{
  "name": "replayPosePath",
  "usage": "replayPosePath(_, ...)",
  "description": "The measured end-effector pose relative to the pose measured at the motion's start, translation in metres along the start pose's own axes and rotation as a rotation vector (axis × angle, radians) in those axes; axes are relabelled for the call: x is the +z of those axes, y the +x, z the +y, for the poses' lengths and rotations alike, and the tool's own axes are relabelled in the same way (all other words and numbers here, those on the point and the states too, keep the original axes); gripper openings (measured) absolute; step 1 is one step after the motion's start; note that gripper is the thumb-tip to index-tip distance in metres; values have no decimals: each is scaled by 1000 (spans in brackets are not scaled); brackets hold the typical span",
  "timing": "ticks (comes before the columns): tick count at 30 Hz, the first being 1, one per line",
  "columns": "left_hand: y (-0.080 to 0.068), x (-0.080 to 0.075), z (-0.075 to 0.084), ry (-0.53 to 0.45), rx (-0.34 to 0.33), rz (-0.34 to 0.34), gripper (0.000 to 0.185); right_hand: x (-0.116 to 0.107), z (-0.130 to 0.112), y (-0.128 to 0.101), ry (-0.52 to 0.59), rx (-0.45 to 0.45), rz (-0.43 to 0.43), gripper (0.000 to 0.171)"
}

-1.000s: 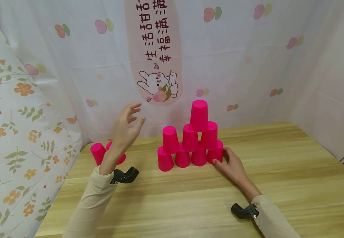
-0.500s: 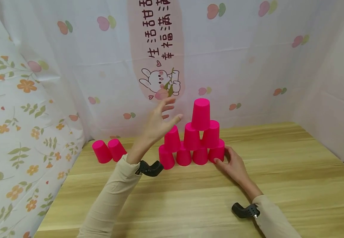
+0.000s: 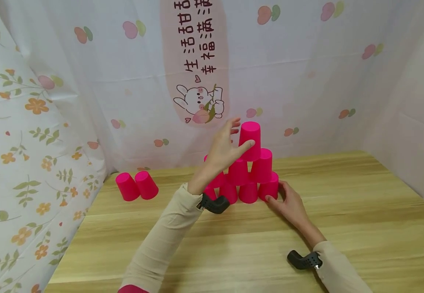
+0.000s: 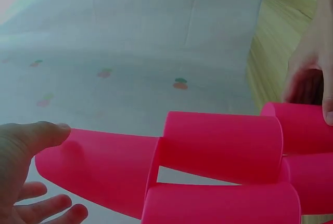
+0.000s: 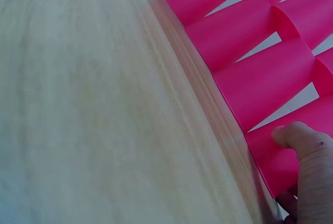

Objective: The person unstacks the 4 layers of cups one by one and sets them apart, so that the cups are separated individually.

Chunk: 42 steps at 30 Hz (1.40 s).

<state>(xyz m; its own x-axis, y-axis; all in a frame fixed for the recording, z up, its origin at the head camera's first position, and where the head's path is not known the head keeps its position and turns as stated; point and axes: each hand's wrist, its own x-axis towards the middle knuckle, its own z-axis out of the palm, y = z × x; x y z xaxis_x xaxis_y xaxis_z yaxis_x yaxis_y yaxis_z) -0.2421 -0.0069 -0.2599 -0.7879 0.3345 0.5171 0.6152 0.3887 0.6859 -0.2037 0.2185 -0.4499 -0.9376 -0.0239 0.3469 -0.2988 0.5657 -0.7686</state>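
Note:
Bright pink upside-down cups form a pyramid on the table in the head view. The top cup (image 3: 250,132) sits alone on a second row, where one cup (image 3: 261,167) shows at the right. My left hand (image 3: 223,148) is at the top cup, thumb in front and the other fingers spread at its left side. In the left wrist view the thumb overlaps that cup (image 4: 112,169); firm contact cannot be told. My right hand (image 3: 291,205) holds the bottom row's right-end cup (image 3: 269,189), its thumb on the front in the right wrist view. My left forearm hides the pyramid's left part.
Two more pink cups stand side by side at the table's left, a left one (image 3: 127,188) and a right one (image 3: 147,186). Behind the wooden table (image 3: 343,211) hangs a white printed cloth (image 3: 307,89). A flowered cloth (image 3: 25,162) borders the left side.
My left hand has moved right, from above the two left-hand cups across to the top cup. My right hand has stayed at the same bottom cup. The pyramid stands as before.

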Motion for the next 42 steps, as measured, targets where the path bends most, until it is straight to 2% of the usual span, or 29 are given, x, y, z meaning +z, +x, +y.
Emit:
replayPosePath(6, 3, 3, -1, 7, -12, -7, 66, 1, 0, 0, 6, -4, -7, 57)
replayPosePath(13, 4, 4, -2, -26, 6, -38, 55, 1, 0, 1, 13, -7, -7, 58)
replayPosePath(19, 4, 3, 1, -46, 33, -15, 55, 1, 1, 2, 33, -10, -13, 58)
replayPosePath(24, 2, -7, 8, -78, 83, 38, 55, 1, 1, 2, 29, -11, -13, 59)
replayPosePath(31, -4, -38, 14, -62, 211, 169, 56, 0, 1, 3, 11, -17, -9, 59)
replayPosePath(35, -6, -54, 11, -31, 222, 225, 54, -1, 1, 3, 2, -12, -6, 59)
replayPosePath(42, -15, -77, 0, -29, 189, 343, 52, 0, 2, 2, -11, -5, -8, 59)
